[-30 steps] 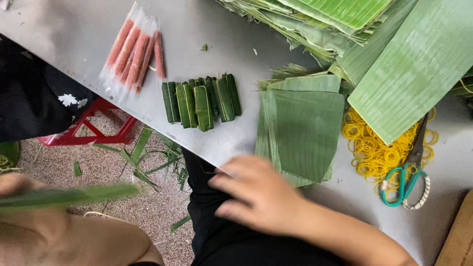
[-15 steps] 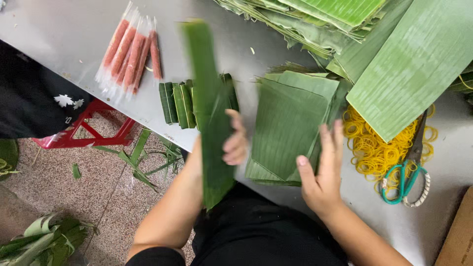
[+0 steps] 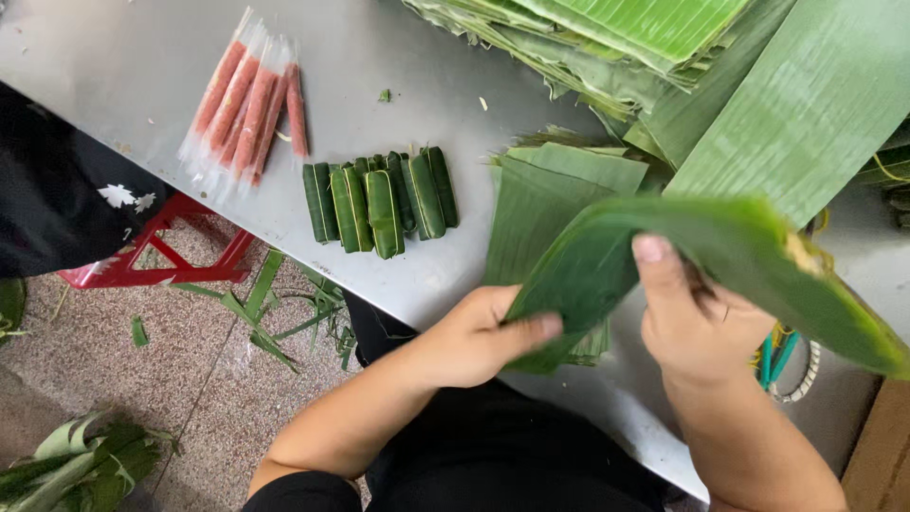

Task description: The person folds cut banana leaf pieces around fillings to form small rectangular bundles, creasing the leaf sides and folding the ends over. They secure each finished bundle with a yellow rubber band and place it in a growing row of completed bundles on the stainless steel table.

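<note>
Both my hands hold one long green banana leaf strip level above the table's near edge. My left hand pinches its left end from below, thumb on top. My right hand grips its middle with the thumb pressed on the leaf. Under the strip lies a stack of cut leaf pieces. Left of that stack sits a row of several small leaf-wrapped rolls. Farther left lie several pink sausage sticks in clear wrap.
Large banana leaves pile up at the far right of the grey metal table. Teal-handled scissors peek out by my right wrist. A red stool and leaf scraps are on the floor at left.
The leaf strip, held upright in my left hand half a second ago, now lies across both hands, and my right hand has closed on it.
</note>
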The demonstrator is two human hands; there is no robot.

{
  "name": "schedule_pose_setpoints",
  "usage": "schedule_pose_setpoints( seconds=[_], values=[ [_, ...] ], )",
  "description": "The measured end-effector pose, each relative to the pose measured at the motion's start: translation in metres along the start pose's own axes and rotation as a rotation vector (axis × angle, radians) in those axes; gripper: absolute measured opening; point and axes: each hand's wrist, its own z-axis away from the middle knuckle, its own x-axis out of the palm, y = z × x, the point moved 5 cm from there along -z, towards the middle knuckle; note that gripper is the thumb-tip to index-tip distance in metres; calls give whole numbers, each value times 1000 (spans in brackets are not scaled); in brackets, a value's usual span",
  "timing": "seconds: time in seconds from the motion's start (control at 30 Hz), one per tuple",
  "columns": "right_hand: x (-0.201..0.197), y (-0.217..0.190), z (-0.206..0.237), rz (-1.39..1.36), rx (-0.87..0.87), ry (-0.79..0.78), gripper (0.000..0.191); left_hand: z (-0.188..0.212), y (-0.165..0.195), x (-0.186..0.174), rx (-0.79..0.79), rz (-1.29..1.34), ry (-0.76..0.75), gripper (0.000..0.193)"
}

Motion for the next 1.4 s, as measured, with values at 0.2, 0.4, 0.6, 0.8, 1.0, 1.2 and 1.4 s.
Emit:
schedule_pose_setpoints(
  seconds=[0.2,0.4,0.6,0.8,1.0,1.2,1.4],
  values=[
    [46,-38,0,622,-579,-736,46,0,-44,-33,-68,624,354,46],
    [20,-26,-6,296,-407,-506,45,5,-32,-22,-195,-84,247,27],
    [26,4,15,692,-353,-559,28,11,18,12,-139,-894,64,21],
    [19,3,13,242,-64,-595,23,19,24,5,-116,-1078,162,28],
    [-24,-12,14,423,184,187,18,33,5,1,374,-1573,58,56],
    [42,4,32,790,-402,-538,37,35,-2,-10,126,-1542,10,44],
    [44,33,48,782,-191,-540,36,89,124,-158,17,-1756,1117,26]
  ],
)
